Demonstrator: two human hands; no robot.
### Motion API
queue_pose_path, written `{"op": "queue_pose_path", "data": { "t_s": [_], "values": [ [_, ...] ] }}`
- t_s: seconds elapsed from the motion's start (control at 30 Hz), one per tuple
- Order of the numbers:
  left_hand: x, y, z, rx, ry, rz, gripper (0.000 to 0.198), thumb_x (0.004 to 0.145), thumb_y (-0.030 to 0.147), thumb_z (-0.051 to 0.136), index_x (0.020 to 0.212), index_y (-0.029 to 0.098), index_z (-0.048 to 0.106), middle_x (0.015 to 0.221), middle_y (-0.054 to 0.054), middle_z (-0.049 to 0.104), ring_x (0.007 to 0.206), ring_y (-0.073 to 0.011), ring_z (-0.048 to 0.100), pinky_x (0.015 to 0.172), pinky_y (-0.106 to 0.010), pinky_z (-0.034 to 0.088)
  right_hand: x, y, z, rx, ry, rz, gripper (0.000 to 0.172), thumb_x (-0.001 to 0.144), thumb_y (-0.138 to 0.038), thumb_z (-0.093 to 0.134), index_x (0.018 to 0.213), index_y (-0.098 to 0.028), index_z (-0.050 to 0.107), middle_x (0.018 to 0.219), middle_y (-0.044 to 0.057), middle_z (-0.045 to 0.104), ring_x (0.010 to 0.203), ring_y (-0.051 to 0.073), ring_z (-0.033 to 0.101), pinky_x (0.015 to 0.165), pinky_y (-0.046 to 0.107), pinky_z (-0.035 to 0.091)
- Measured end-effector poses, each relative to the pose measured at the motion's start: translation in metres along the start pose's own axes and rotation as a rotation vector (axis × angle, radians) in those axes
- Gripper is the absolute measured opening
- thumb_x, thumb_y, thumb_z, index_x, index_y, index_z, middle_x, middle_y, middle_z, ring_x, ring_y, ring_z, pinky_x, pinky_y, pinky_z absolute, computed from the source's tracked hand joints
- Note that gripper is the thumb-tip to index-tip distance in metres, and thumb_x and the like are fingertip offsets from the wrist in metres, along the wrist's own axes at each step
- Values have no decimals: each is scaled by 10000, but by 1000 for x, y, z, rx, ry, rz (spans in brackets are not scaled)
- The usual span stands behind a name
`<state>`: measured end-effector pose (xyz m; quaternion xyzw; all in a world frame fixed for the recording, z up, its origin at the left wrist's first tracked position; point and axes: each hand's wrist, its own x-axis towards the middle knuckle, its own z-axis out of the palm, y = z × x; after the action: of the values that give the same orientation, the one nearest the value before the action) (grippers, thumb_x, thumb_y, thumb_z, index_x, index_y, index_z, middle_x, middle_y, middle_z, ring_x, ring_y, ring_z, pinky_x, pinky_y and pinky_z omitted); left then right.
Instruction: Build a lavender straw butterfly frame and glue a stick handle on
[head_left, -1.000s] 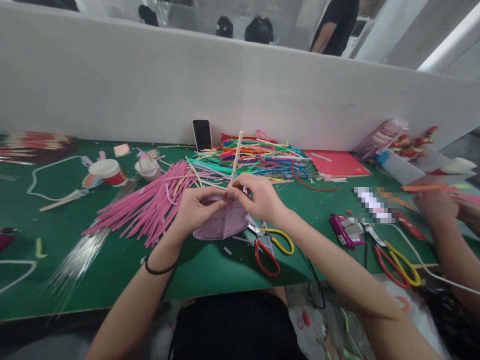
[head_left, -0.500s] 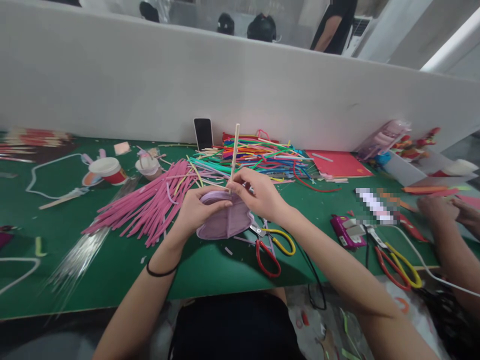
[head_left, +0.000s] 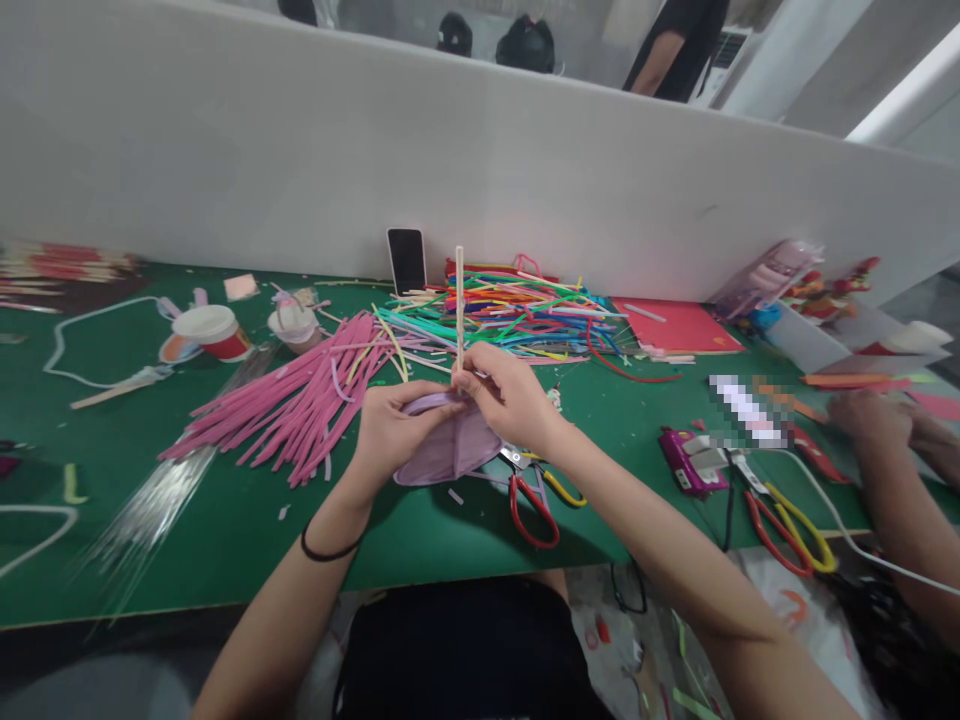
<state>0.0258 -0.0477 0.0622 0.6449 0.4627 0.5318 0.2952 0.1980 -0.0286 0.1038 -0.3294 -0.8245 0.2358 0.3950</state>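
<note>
A lilac piece [head_left: 442, 455] with a rounded, ribbed surface is gripped along its top edge by my left hand [head_left: 397, 425], thumb across its front. My right hand [head_left: 504, 392] pinches the lower end of a thin, pale wooden stick [head_left: 460, 300], which stands upright at the piece's top edge. Whether the stick goes into the piece or lies against it is hidden by my fingers. Just right of the piece, scissors [head_left: 534, 508] with one red and one yellow handle loop lie on the green table [head_left: 420, 555], partly under my right forearm.
Pink strips [head_left: 289, 400] lie in a bundle to the left, over clear thin rods [head_left: 146, 510]. Behind my hands are a multicoloured strip pile [head_left: 517, 315] and an upright phone [head_left: 406, 262]. A paper cup [head_left: 217, 335] stands left. At right, a co-worker's hands [head_left: 874, 420] are near other scissors [head_left: 791, 530].
The stick has swung from a slight rightward lean to nearly vertical, its top shifting left. Both hands still hold the lilac piece and stick. The view has shifted slightly.
</note>
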Motion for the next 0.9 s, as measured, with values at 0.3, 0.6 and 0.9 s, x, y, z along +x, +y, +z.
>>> {"op": "queue_pose_path", "data": {
  "t_s": [0.3, 0.6, 0.9],
  "values": [
    [11, -2, -3, -22, -119, -16, 203, 703, 348, 822, 805, 175, 796, 781, -36, 784, 718, -204, 725, 685, -269, 579, -1, 5, -7, 80, -27, 134, 224, 980, -377, 509, 865, -204, 591, 879, 28, 662, 848, 164, 613, 758, 288, 470],
    [23, -7, -5, 11, -176, -34, 343, 735, 461, 803, 909, 168, 757, 906, -64, 782, 848, -228, 727, 800, -308, 571, -19, 17, -12, 282, 30, 287, 318, 890, -366, 675, 1164, -208, 637, 1211, 79, 686, 1085, 180, 645, 902, 331, 511],
    [17, -33, 0, 7, -14, -4, 653, 757, 476, 788, 1315, 195, 600, 1190, -107, 729, 1125, -251, 678, 985, -365, 520, -27, 28, -1, 451, 146, 364, 301, 874, -369, 693, 1123, -203, 655, 1143, 74, 709, 1044, 177, 667, 973, 348, 507]
  ]
}}
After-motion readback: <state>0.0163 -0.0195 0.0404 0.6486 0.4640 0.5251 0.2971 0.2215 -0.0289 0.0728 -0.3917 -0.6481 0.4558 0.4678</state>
